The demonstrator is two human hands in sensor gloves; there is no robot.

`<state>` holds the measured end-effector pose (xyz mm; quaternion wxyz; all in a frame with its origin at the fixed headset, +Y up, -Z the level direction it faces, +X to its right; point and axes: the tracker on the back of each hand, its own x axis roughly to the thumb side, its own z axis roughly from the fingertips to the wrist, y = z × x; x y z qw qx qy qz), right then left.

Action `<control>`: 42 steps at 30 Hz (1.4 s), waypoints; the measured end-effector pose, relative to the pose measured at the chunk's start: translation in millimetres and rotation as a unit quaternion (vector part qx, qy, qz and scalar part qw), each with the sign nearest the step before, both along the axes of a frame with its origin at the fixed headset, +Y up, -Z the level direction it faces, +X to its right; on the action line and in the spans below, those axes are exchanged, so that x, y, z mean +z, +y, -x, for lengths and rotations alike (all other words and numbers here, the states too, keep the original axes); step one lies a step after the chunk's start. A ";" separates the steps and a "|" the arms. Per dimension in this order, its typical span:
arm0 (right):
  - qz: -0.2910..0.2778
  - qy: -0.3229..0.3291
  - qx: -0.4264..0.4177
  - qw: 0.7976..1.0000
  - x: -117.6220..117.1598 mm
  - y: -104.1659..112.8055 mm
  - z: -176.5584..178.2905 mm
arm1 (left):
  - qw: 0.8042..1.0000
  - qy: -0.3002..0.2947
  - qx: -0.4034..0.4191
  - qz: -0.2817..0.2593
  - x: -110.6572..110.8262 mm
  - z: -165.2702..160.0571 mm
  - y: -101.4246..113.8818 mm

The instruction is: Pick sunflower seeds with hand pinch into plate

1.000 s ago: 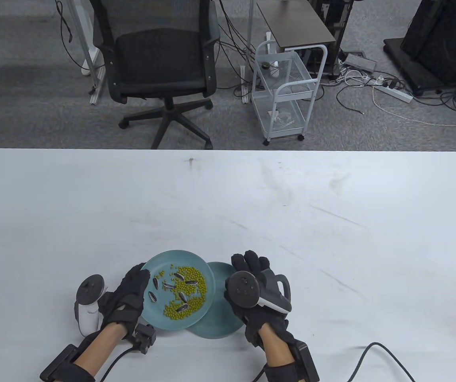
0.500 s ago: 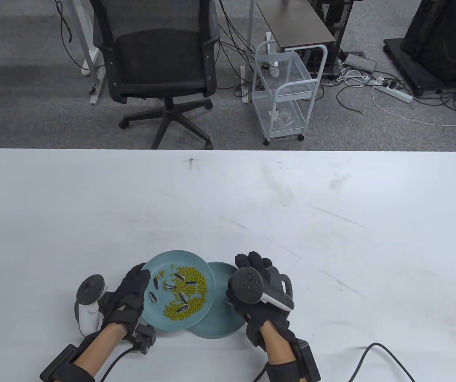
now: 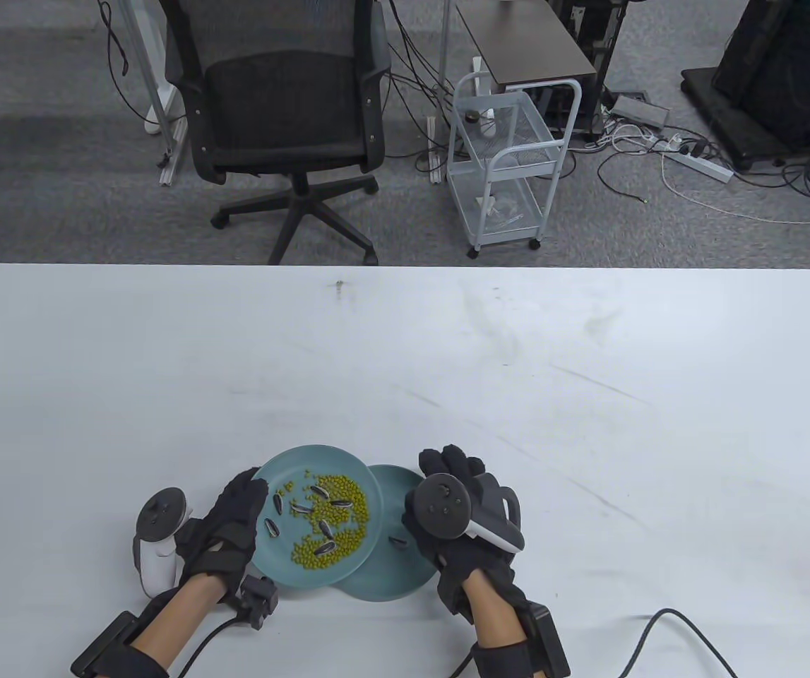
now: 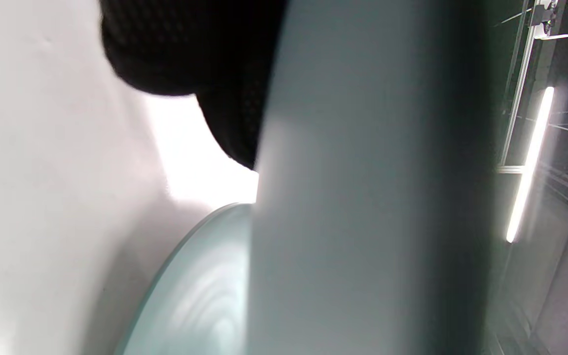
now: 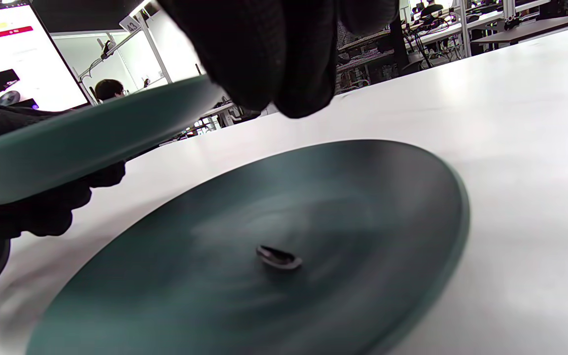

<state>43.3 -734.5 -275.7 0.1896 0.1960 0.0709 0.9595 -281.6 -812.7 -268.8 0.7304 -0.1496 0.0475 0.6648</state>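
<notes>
Under right hand (image 3: 472,526), fingers (image 5: 274,54) hidden, state unclear; left wrist view blurred.

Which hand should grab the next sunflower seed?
Probably the right hand. It hangs free above the lower plate, where one seed already lies. The left hand is busy holding the upper plate with the other seeds.

This is an office-style lab. Beyond the far edge of the white bench (image 3: 405,339) lies grey carpet (image 3: 37,176) with a black mesh office chair (image 3: 281,106), a white wire trolley (image 3: 507,162), a small dark-topped side table (image 3: 525,42) and a power strip (image 3: 701,166) among loose cables. The right wrist view shows a lit screen (image 5: 13,59), aluminium framing and rows of desks.
</notes>
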 end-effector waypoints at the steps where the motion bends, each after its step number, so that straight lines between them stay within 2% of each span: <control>1: -0.001 -0.001 0.000 1.000 0.2 0.4 -0.2 | 1.000 -0.002 0.001 0.001 -0.2 -0.4 -0.2; 5: -0.008 0.004 -0.007 1.000 5.9 7.8 0.0 | 1.000 0.000 -0.001 0.001 1.0 -1.7 -0.4; 10: -0.049 0.023 -0.019 0.998 15.3 28.2 10.3 | 1.000 -0.003 -0.002 0.003 1.1 -3.7 -1.7; 15: -0.054 0.039 -0.023 0.998 4.3 41.3 32.7 | 1.000 -0.005 0.004 0.005 1.9 -4.9 -1.9; 19: -0.057 0.060 -0.008 0.997 -7.1 47.3 63.6 | 1.000 -0.003 0.000 0.006 2.2 -5.6 -3.4; 26: -0.006 0.096 0.009 0.995 -25.3 37.6 111.7 | 1.000 -0.011 0.012 0.008 3.8 -8.2 -4.1; 30: -0.017 0.073 0.061 0.995 -24.8 28.7 113.6 | 1.000 -0.012 0.010 0.003 3.2 -8.0 -3.3; 36: -0.011 0.056 0.071 0.996 -17.0 14.0 112.1 | 1.000 -0.005 0.006 0.012 4.8 -9.5 -7.7; 42: -0.038 0.051 0.092 0.994 -11.5 16.5 112.1 | 1.000 -0.003 0.018 0.015 5.6 -10.7 -8.1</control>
